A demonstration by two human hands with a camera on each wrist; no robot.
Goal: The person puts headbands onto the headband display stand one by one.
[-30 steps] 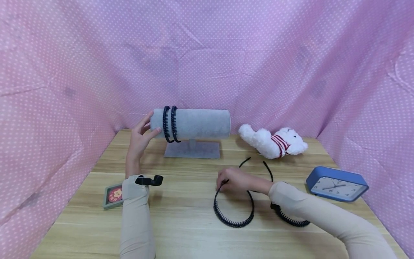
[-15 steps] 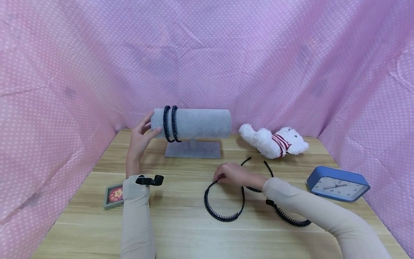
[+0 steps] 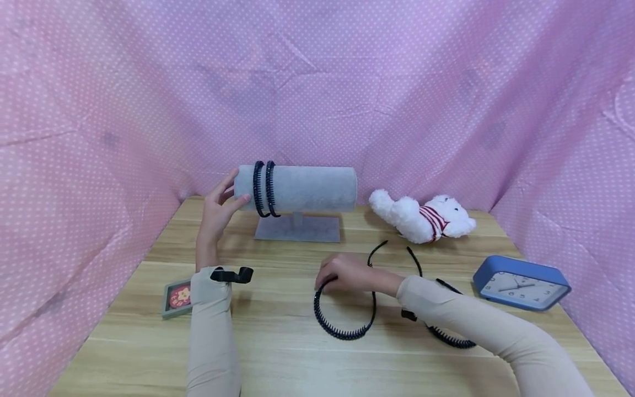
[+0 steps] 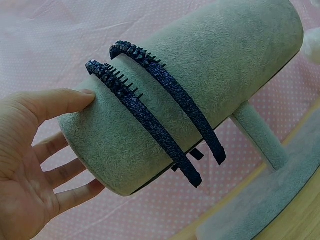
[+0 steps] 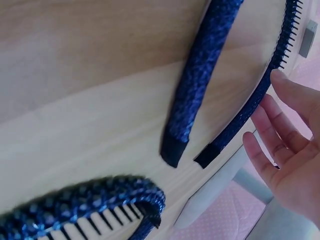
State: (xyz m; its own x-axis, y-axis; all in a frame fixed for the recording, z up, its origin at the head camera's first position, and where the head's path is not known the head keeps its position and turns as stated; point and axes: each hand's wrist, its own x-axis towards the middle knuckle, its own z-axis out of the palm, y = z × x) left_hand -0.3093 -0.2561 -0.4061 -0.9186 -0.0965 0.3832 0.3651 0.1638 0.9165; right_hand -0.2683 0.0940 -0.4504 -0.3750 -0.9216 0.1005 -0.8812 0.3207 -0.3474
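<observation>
At the stand's left end, my left hand (image 3: 215, 218) grips the grey plush cylinder (image 3: 317, 187), its thumb on the front surface and its fingers around the end. Two dark toothed headbands (image 4: 150, 125) hang side by side on that stand, close to the hand. On the table, my right hand (image 3: 344, 273) holds one arm of another toothed headband (image 3: 345, 333), whose curved, toothed part points toward me. In the right wrist view the thumb and fingers meet this headband (image 5: 237, 120) at its side. Further headbands (image 3: 451, 337) lie partly hidden beneath my right forearm.
Behind the right hand lies a white teddy bear (image 3: 421, 218) in a red-striped top. A blue clock (image 3: 521, 284) stands at the right. Left of my left sleeve is a small green-framed picture (image 3: 180, 298). Pink dotted cloth (image 3: 317, 82) surrounds the table.
My right hand has moved left; the headband shifted left and slightly back with it, then stayed put while the hand went further. The left hand keeps its grip on the stand.
</observation>
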